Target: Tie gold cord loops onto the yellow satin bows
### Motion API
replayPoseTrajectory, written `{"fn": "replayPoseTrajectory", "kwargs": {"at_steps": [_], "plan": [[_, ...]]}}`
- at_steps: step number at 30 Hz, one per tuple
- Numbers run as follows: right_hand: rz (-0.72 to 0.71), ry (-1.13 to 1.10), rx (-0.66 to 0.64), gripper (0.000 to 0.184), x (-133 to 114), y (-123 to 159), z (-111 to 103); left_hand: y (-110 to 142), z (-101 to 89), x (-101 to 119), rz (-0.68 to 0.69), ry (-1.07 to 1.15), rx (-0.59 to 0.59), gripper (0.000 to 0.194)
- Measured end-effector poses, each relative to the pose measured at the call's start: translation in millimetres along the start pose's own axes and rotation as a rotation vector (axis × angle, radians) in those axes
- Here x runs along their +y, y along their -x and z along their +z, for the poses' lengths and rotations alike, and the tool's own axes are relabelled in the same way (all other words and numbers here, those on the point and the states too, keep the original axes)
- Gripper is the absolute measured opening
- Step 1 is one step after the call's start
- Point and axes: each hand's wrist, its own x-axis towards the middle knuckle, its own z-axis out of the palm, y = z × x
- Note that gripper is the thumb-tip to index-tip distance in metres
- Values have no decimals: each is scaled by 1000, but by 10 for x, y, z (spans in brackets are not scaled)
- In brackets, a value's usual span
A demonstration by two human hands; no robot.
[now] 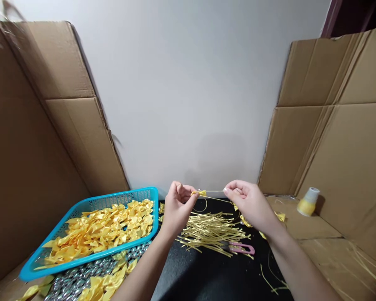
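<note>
Two cardboard screens (347,138) flank the fingers (190,203); the black bench (178,271) lies below them. Left of the fingers stands a blue basket (156,211) of yellow satin pieces (113,223); just beneath them spreads a heap of gold strips (209,230); well right, a white-and-yellow cone (308,202). The left hand (178,207) pinches a small yellow bow (202,193) between fingertips; the right hand (249,200) pinches a thin strand (214,191), taut from it

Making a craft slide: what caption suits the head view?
Left hand pinching a yellow ribbon piece, right hand holding a thin strand taut, near gold strips.
</note>
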Motion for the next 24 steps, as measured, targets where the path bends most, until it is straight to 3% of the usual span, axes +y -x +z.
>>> {"fn": "replayPoseTrajectory", "kwargs": {"at_steps": [3, 10, 18, 20, 24], "plan": [[-40, 94, -69, 23, -126, 143, 134, -28, -12, -9, -67, 66, 60, 44], [-297, 294, -188, 19, -326, 409, 321, -55, -78, 39, -135, 126, 98, 43], [-530, 277, -248, 14, -281, 620, 586, -70, -88, 94, -101, 166, 122, 43], [-567, 204, -228, 15, -253, 618, 657, -63, -79, 106, -88, 169, 127, 42], [-636, 69, -14, 13, -305, 586, 586, -55, -68, 94, -67, 167, 133, 42]]}}
